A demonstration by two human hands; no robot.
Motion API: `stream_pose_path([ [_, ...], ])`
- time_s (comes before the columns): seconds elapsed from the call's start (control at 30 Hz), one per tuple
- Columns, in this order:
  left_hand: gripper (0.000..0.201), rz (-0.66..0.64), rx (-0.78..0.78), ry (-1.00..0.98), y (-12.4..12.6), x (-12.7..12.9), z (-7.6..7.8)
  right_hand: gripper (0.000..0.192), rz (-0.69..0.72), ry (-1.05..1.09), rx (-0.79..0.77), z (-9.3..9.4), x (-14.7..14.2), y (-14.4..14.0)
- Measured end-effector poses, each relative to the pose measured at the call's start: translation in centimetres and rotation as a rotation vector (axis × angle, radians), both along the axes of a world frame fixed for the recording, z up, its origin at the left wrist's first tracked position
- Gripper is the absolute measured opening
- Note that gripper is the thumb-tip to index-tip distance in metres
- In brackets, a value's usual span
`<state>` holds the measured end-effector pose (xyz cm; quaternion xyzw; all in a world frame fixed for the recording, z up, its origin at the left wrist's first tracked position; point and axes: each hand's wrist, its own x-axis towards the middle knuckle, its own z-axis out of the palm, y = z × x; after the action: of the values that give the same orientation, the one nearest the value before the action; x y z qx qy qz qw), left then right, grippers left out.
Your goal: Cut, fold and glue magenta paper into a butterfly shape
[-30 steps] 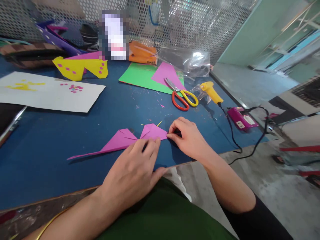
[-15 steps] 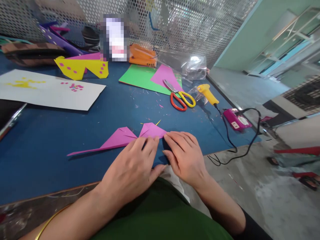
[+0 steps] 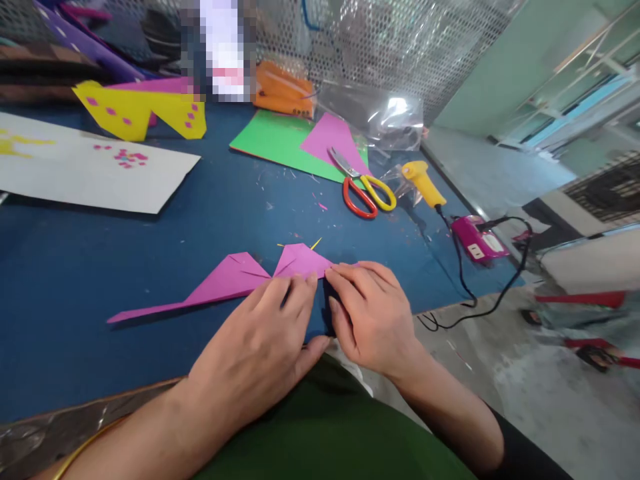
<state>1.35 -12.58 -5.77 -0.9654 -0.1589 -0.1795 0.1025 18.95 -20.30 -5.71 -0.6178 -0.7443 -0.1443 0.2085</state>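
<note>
A folded pink paper (image 3: 225, 280) with creased, wing-like peaks lies near the table's front edge, its thin strip end pointing left. My left hand (image 3: 255, 347) presses its bent fingers on the paper's lower edge near the middle, with the thumb stretched to the right, off the paper. On the right end of the same paper, my right hand (image 3: 373, 317) has its fingers closed over the fold, with the thumb tucked beneath the fingers. Its fingers cover part of that end. A small yellow sliver (image 3: 316, 244) shows just behind the right peak.
Behind lie scissors (image 3: 360, 187) with red and yellow handles, green sheets (image 3: 270, 140) and a pink piece (image 3: 333, 140). A yellow glue gun (image 3: 424, 183) and a magenta power socket box (image 3: 479, 239) with cords are at right. A yellow paper shape (image 3: 120, 113) and white card (image 3: 150, 187) are left.
The view has shifted slightly, so the background items sit higher or farther out. Both hands stay on the pink paper in nearly the same place; the right fingers have shifted a little.
</note>
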Motion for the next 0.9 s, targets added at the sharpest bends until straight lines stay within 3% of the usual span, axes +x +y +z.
stream_pose_path([
  [0.2, 0.059, 0.028, 0.001, 0.002, -0.2, -0.2, 0.0, 0.037, -0.068, 0.029, 0.042, -1.3, 1.0, -1.5],
  [0.5, 0.061, 0.017, -0.026, 0.000, -0.1, -0.1, -0.1, 0.033, -0.116, 0.001, 0.081, -1.3, 0.8, -1.1],
  [0.7, 0.060, 0.033, -0.026, -0.022, -0.3, -0.1, 0.1, 0.041, -0.169, -0.033, 0.003, -1.4, -0.2, -1.7],
  [0.9, 0.039, 0.021, -0.046, -0.015, -0.4, 0.1, 0.1, 0.041, 0.005, 0.039, 0.036, -1.3, -2.2, -1.2],
])
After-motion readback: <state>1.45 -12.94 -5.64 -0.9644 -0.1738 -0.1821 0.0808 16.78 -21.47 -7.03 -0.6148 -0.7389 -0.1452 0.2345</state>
